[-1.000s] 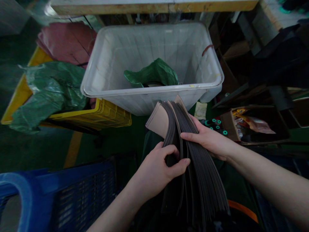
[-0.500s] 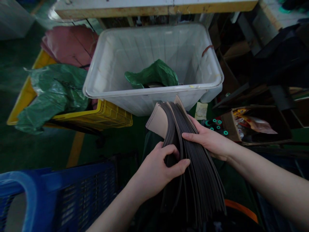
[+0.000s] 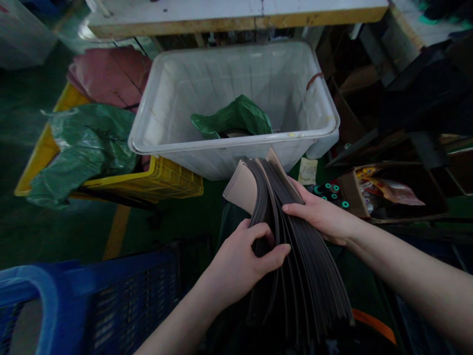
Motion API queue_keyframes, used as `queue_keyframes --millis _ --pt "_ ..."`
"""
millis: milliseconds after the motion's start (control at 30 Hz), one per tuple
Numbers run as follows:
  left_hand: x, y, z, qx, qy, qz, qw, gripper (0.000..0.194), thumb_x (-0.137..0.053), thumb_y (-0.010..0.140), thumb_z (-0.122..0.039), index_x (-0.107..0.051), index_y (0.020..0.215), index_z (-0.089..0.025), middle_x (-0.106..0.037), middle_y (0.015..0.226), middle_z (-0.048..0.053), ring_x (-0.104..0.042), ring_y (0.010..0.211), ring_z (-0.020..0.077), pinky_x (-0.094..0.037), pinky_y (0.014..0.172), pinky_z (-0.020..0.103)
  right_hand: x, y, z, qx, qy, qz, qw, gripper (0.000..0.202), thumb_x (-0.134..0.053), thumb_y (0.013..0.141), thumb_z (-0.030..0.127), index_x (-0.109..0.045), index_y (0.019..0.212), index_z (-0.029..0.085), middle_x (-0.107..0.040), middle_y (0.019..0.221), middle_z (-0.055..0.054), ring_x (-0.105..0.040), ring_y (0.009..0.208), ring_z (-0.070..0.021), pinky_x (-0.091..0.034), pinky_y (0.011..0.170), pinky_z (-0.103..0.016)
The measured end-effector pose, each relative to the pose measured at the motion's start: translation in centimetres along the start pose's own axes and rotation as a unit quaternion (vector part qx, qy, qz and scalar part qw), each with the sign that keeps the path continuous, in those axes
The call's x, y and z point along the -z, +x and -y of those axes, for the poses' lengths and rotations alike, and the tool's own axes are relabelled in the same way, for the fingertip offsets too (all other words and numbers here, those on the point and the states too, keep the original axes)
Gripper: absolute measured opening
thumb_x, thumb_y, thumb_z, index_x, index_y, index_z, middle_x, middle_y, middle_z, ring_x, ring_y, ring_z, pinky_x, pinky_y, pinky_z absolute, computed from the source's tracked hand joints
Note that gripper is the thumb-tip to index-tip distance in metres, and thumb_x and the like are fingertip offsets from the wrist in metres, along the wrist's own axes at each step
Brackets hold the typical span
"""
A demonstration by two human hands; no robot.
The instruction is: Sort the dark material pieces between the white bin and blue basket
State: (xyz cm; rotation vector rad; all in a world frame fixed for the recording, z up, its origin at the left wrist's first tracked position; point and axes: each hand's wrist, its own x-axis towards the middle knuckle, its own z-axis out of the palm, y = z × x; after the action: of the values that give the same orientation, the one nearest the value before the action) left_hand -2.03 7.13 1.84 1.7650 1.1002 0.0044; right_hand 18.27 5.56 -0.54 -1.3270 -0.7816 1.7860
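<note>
Head view, nearest first: left hand (image 3: 244,259) curled round the left bundle of a stack of thin dark sheets (image 3: 321,271), forefinger bent into a gap, thumb out over loose edges at the middle; right hand (image 3: 318,213) clasping the right side, thumb laid across the edges, other fingers mostly hidden. Stack directly before the body, fanned toward the near end, pale face bared at upper left; support underneath too dark to tell. By judgement, only partway through the parting: left bundle split off, a few leaves loose at the middle, thick right portion closely packed and probably left to do. Impossible to tell any count. Beside, at lower left, a blue crate (image 3: 70,281). Beyond, a white tub (image 3: 232,145) with green sheeting (image 3: 240,114) inside; farther, counter (image 3: 229,22).
</note>
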Motion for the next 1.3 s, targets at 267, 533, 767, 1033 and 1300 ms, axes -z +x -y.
queue_keyframes --millis 267,533,767,1033,1300 --pt "0.0 0.0 -0.4 -0.003 -0.003 -0.006 1.000 0.041 -0.056 0.081 -0.062 -0.058 0.074 -0.022 -0.059 0.084 0.000 -0.054 0.087 0.0212 -0.040 0.070 0.030 -0.3 0.5 0.0 0.022 -0.048 -0.011 0.999 0.089 -0.064 0.075 0.017 -0.017 0.150 0.029 -0.049 0.141 -0.004 -0.049 0.127 -0.0228 -0.038 0.111 -0.044" --pt "0.2 -0.2 0.1 -0.022 -0.016 -0.006 1.000 0.033 -0.051 0.089 -0.053 -0.058 0.077 -0.022 -0.055 0.084 0.000 -0.055 0.084 0.0183 -0.040 0.072 0.029 -1.0 0.6 -0.3 0.022 -0.031 -0.015 0.999 0.095 -0.066 0.075 0.017 -0.010 0.151 0.031 -0.045 0.144 -0.004 -0.048 0.128 -0.0229 -0.036 0.112 -0.045" --pt "0.1 -0.4 0.5 -0.026 -0.021 -0.002 0.999 0.028 -0.047 0.093 -0.046 -0.055 0.080 -0.022 -0.054 0.088 -0.001 -0.054 0.085 0.0166 -0.040 0.073 0.028 -0.2 0.0 0.1 -0.001 -0.030 -0.011 0.999 0.084 -0.062 0.077 0.018 -0.021 0.148 0.036 -0.048 0.143 0.000 -0.045 0.132 -0.0254 -0.040 0.110 -0.048" --pt "0.3 -0.4 0.8 -0.023 0.003 -0.012 1.000 0.030 -0.052 0.091 -0.046 -0.049 0.074 -0.021 -0.053 0.077 -0.004 -0.054 0.083 0.0170 -0.039 0.074 0.029 0.1 0.1 0.0 0.012 -0.022 -0.017 1.000 0.083 -0.064 0.075 0.016 -0.025 0.147 0.034 -0.043 0.147 0.001 -0.041 0.135 -0.0248 -0.036 0.113 -0.046" --pt "-0.1 -0.7 -0.3 -0.043 -0.021 -0.042 0.998 0.041 -0.050 0.086 -0.016 -0.050 0.122 -0.034 -0.051 0.116 0.000 -0.056 0.090 0.0146 -0.043 0.082 0.029 -0.3 0.2 0.0 0.000 0.010 -0.018 1.000 0.085 -0.065 0.075 0.014 -0.025 0.147 0.035 -0.052 0.138 -0.003 -0.050 0.127 -0.0265 -0.042 0.108 -0.050"
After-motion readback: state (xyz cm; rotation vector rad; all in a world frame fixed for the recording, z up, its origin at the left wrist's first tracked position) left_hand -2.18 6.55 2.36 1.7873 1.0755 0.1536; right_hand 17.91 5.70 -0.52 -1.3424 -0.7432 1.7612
